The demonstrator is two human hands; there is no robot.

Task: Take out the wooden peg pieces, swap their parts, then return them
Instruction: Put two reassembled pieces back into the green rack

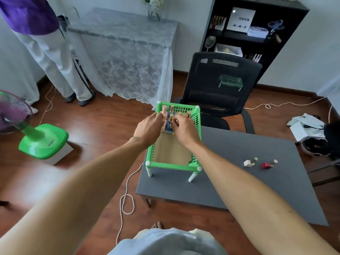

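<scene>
Both hands in basket at table's upper-left edge — right hand pinches gold-topped peg; left hand grip unclear. Two pegs right, chair behind.

Head-worn wide view looks forward and down over the table.

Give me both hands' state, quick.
Left hand: curled at the green basket, grip hidden, cannot tell.
Right hand: pinched shut on a gold-topped peg piece.

I am in a lived-in home room: wooden floor, lace-draped table, black bookshelf far right, office chair, green fan left.
</scene>
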